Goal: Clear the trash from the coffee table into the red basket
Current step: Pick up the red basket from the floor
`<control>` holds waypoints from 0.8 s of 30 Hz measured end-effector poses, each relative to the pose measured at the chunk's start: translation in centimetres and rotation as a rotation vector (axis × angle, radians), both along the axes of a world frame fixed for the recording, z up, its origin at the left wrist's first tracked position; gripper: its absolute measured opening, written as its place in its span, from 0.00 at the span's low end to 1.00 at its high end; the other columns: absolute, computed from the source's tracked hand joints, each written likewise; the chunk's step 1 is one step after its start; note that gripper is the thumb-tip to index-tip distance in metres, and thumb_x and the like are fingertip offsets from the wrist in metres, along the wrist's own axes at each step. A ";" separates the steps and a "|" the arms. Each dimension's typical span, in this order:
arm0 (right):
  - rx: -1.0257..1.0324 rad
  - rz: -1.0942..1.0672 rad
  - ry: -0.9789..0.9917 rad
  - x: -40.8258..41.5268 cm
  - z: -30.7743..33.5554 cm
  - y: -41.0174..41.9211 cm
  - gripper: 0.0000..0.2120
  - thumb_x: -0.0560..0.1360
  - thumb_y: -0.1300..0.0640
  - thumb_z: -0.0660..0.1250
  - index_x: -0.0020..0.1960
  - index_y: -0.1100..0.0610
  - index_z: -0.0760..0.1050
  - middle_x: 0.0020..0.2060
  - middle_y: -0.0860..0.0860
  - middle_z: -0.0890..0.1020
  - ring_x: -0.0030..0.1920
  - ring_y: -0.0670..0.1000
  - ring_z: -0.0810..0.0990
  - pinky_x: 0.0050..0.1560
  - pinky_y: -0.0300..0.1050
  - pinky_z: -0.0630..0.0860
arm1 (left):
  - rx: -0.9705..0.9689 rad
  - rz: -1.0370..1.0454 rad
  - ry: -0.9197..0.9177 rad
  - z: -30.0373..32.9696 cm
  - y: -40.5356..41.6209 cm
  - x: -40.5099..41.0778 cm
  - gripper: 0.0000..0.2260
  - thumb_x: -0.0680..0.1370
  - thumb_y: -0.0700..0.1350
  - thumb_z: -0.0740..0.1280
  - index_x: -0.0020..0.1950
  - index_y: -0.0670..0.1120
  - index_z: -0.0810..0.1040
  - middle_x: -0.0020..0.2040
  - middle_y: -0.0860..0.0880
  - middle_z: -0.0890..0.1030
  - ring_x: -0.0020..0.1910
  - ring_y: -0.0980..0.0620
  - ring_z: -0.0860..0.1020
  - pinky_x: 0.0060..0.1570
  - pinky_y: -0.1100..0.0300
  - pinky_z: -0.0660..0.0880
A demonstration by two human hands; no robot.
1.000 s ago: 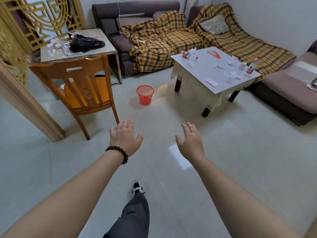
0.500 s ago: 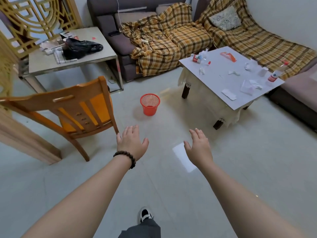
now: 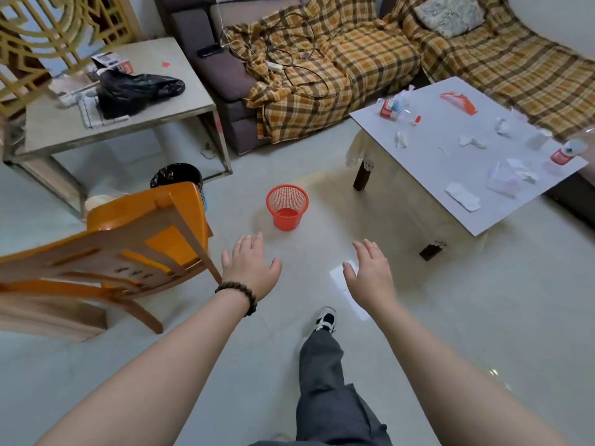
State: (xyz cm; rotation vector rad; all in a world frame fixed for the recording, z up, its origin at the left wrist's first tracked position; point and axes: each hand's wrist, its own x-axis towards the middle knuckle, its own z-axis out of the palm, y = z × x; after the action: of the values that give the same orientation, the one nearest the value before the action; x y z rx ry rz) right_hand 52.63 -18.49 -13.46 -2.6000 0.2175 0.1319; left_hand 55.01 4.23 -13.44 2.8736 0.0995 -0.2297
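A small red mesh basket (image 3: 287, 207) stands empty on the tiled floor, just ahead of my hands. To its right is the white coffee table (image 3: 428, 162), strewn with trash: a crushed bottle (image 3: 391, 107), an orange wrapper (image 3: 458, 103), crumpled tissues (image 3: 472, 141), a flat tissue (image 3: 462, 196), a clear plastic bag (image 3: 507, 180) and an upright bottle with a red label (image 3: 563, 155). My left hand (image 3: 249, 267), with a bead bracelet, and my right hand (image 3: 370, 273) hover over the floor, palms down, fingers spread, holding nothing.
An orange wooden chair (image 3: 128, 249) stands close on the left. Behind it are a side table (image 3: 180, 101) with a black bag (image 3: 135, 90) and a black-lined bin (image 3: 177, 175). Sofas with plaid blankets (image 3: 338, 66) line the back. My leg and shoe (image 3: 325, 320) step forward.
I have walked forward: the basket, chair and coffee table are nearer and larger. Both hands remain spread and hold nothing.
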 end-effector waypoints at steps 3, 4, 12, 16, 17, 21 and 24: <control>-0.005 0.016 -0.005 6.7 -0.8 -1.1 0.24 0.79 0.55 0.60 0.73 0.57 0.61 0.74 0.56 0.60 0.76 0.55 0.54 0.74 0.53 0.53 | 0.015 0.015 0.000 -0.7 -0.6 6.3 0.30 0.75 0.57 0.57 0.74 0.45 0.59 0.73 0.47 0.64 0.72 0.48 0.60 0.68 0.43 0.55; -0.005 0.026 0.001 9.0 -1.0 -1.4 0.24 0.78 0.55 0.60 0.73 0.57 0.61 0.74 0.56 0.60 0.76 0.55 0.54 0.74 0.54 0.53 | 0.016 0.023 0.005 -0.8 -0.9 8.4 0.30 0.75 0.57 0.57 0.74 0.45 0.59 0.73 0.47 0.64 0.72 0.48 0.60 0.68 0.43 0.54; -0.025 0.144 0.079 24.4 -2.9 -3.3 0.24 0.78 0.55 0.60 0.72 0.58 0.62 0.74 0.56 0.62 0.75 0.56 0.56 0.73 0.50 0.54 | -0.021 0.098 0.064 -1.6 -3.4 23.1 0.29 0.76 0.56 0.57 0.74 0.44 0.59 0.73 0.46 0.63 0.72 0.48 0.59 0.69 0.45 0.55; -0.006 0.166 0.129 30.1 -4.1 -2.9 0.24 0.78 0.55 0.61 0.72 0.58 0.63 0.73 0.57 0.63 0.75 0.57 0.57 0.74 0.52 0.54 | -0.033 0.108 0.099 -2.5 -3.9 28.1 0.29 0.76 0.55 0.58 0.74 0.44 0.59 0.73 0.46 0.63 0.72 0.48 0.58 0.69 0.47 0.54; 0.001 0.171 0.139 31.4 -4.5 -2.6 0.24 0.77 0.55 0.61 0.72 0.58 0.63 0.73 0.57 0.63 0.74 0.57 0.58 0.73 0.52 0.55 | -0.035 0.109 0.109 -2.9 -3.8 29.3 0.29 0.77 0.55 0.58 0.74 0.44 0.59 0.73 0.46 0.63 0.72 0.48 0.58 0.69 0.48 0.53; 0.006 0.181 0.175 36.8 -6.5 -1.5 0.24 0.77 0.55 0.62 0.72 0.59 0.63 0.73 0.58 0.64 0.73 0.58 0.59 0.73 0.51 0.56 | -0.035 0.116 0.148 -4.6 -2.6 34.2 0.29 0.76 0.54 0.59 0.74 0.44 0.59 0.73 0.46 0.63 0.72 0.48 0.58 0.68 0.48 0.54; 0.001 0.179 0.207 41.3 -8.2 -0.4 0.25 0.77 0.55 0.61 0.72 0.59 0.63 0.73 0.59 0.63 0.74 0.58 0.58 0.73 0.51 0.55 | -0.023 0.110 0.158 -6.1 -1.4 38.7 0.27 0.76 0.53 0.59 0.73 0.43 0.61 0.72 0.45 0.65 0.71 0.48 0.61 0.67 0.48 0.55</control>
State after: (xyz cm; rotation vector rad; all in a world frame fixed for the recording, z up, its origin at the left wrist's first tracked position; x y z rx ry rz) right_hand 93.96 -18.90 -21.63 -2.6002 0.0571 0.4655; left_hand 93.69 2.84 -19.56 2.8123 0.2818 -0.4331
